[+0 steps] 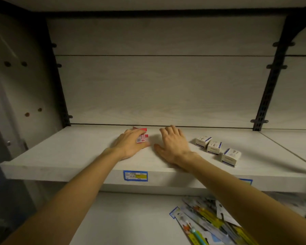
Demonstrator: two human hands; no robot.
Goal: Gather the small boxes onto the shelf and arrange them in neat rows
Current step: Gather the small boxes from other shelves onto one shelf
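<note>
The red-and-white box (142, 137) sat near the back of the pale shelf (78, 156), roughly at its middle, with the left hand (129, 145) curled around its near side and holding it; a second red edge showed just behind it, so there may have been more than one such box under that hand, though the view did not settle it. The right hand (173, 144) lay just beside, fingers straight and spread flat on the shelf board, holding nothing. To the right, well apart from the red box, three white boxes with blue trim (214, 147) stood in a loose diagonal line, close to one another but skewed, each turned at its own angle. As a judgement, the gathering looked mostly done for what could be seen, since every small box in view already rested on the shelf; what remained was the arranging, because the white boxes were not squared to the shelf edge and the red one stood alone. All the boxes looked like light printed cardboard cartons, rectangular with crisp corners, likely to slide easily on the smooth board. The shelf had a faint wood-grain laminate finish, matched by the back panel (157, 89), and dark slotted metal uprights (268, 85) framed it. A blue-bordered price label (135, 175) was stuck to the shelf's front lip. On the lower shelf lay flat, glossy packaged toothbrushes (208, 225) in a jumbled heap.
</note>
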